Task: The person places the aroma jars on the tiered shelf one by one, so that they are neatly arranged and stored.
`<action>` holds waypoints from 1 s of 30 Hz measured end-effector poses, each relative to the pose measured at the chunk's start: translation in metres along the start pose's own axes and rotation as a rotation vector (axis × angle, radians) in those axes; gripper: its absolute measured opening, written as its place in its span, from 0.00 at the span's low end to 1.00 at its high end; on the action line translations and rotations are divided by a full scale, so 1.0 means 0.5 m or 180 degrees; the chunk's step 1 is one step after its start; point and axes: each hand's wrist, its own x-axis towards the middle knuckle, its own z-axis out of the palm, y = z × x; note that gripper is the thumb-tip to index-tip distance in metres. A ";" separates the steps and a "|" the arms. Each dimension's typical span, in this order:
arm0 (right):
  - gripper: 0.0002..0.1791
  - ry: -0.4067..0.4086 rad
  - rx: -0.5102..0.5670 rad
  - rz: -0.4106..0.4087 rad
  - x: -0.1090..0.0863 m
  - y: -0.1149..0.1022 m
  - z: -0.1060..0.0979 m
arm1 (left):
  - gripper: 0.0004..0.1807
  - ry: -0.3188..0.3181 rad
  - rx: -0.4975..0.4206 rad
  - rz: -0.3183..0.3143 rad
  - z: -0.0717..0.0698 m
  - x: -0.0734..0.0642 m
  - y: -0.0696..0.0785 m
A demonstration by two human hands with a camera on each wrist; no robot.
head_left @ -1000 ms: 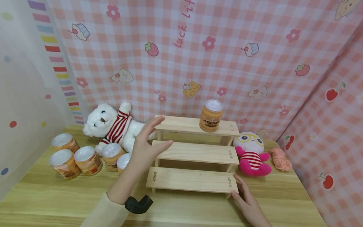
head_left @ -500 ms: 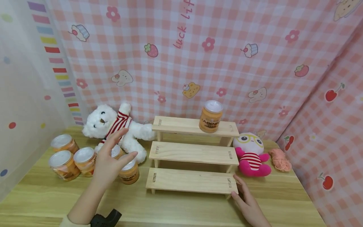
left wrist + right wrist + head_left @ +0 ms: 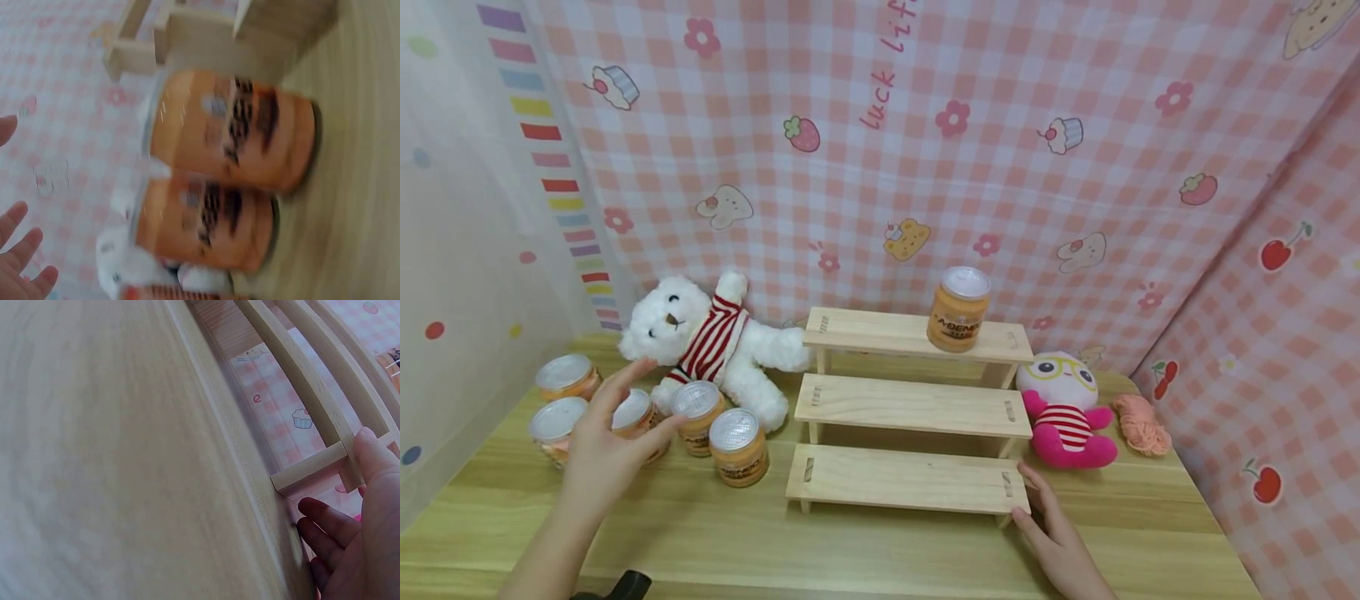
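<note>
My left hand (image 3: 604, 446) hovers over the group of orange jars at the left, thumb and fingers spread apart with nothing between them. It partly hides a jar (image 3: 634, 410) and a back-left one (image 3: 565, 377). Two more jars, a middle one (image 3: 698, 421) and a front one (image 3: 739, 450), stand to its right; both loom large in the left wrist view, blurred. My right hand (image 3: 1054, 529) holds the right end of the lowest step of a three-tier wooden shelf (image 3: 910, 477), thumb at the front corner (image 3: 351, 464). One jar (image 3: 958, 312) stands on the top tier.
A white teddy bear (image 3: 718, 337) in a striped top lies behind the jars. Right of the shelf sit a pink plush toy (image 3: 1067, 417) and a bundle of peach yarn (image 3: 1142, 425). Checked cloth (image 3: 880, 167) hangs behind the wooden table (image 3: 850, 554).
My left hand has moved left and down, from beside the shelf's upper tiers to over the jars, uncovering the front jar. My right hand has stayed at the shelf's lowest step.
</note>
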 end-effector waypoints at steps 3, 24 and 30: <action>0.28 0.0000 -0.0017 0.0041 0.000 0.000 0.000 | 0.43 0.0052 0.0019 -0.0127 -0.021 -0.004 -0.025; 0.29 0.0018 0.0005 -0.0010 0.000 0.004 -0.001 | 0.42 0.0219 0.0262 -0.0726 -0.120 -0.020 -0.155; 0.29 0.0009 0.0020 -0.0048 0.001 0.005 -0.002 | 0.42 0.0262 0.0321 -0.0667 -0.128 -0.023 -0.178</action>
